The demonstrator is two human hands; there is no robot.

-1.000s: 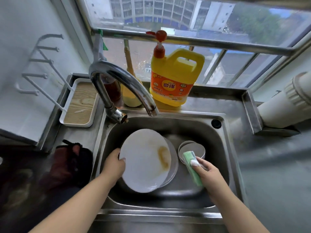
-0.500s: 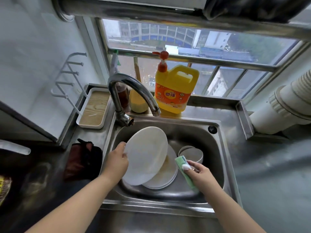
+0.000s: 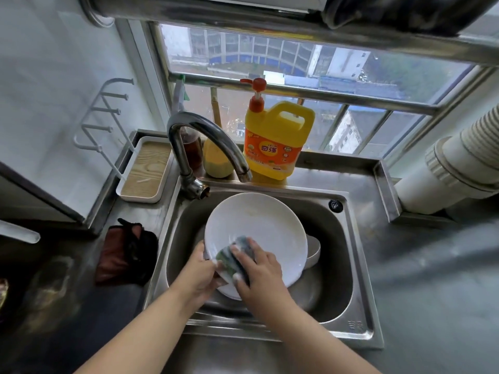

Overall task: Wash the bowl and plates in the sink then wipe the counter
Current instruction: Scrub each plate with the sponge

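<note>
A white plate is held tilted above the steel sink. My left hand grips the plate's lower left rim. My right hand holds a green sponge and presses it against the plate's lower face, blurred with motion. Behind the plate's right edge, a small bowl peeks out in the basin. Another plate shows only as a pale edge under my hands; the rest is hidden.
A curved tap reaches over the sink's back. A yellow detergent jug stands on the ledge behind. A dark red cloth lies on the left counter, near a white tray. Grey counter stretches right.
My left hand raised and turned the plate to face me. My right hand moved left with the sponge from beside the bowl onto the plate. The view shifted back a little.
</note>
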